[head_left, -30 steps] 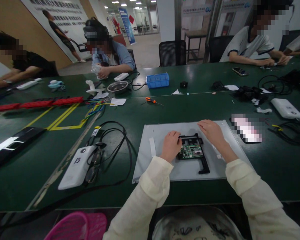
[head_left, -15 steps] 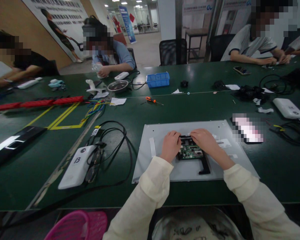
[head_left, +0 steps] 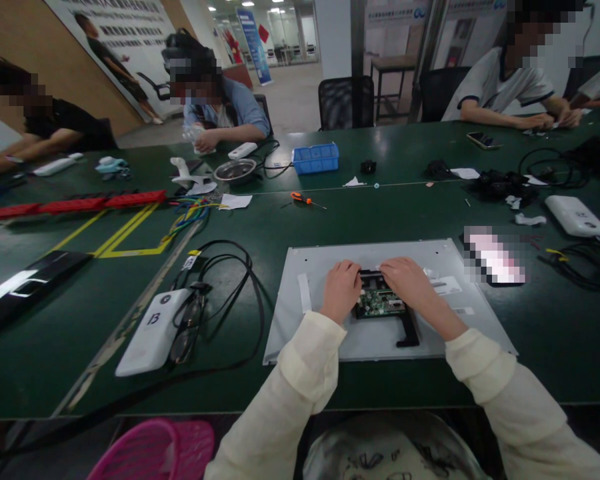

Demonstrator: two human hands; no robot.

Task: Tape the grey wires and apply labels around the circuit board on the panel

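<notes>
Our right hand (head_left: 407,280) has joined our left hand (head_left: 342,291) centre-right, fingers curled at a black bracket (head_left: 409,331), grip unclear; likely light, stiff; we'd hold its edges.

The board (head_left: 377,304) is green, the frame (head_left: 409,331) black, the panel (head_left: 313,337) pale grey. Both sleeves (head_left: 307,363) are plain cream. The table (head_left: 400,217) is dark green with yellow stripes (head_left: 135,253); the tray (head_left: 316,160) is blue, the basket (head_left: 197,443) pink, the screwdriver (head_left: 299,198) orange and black.
</notes>
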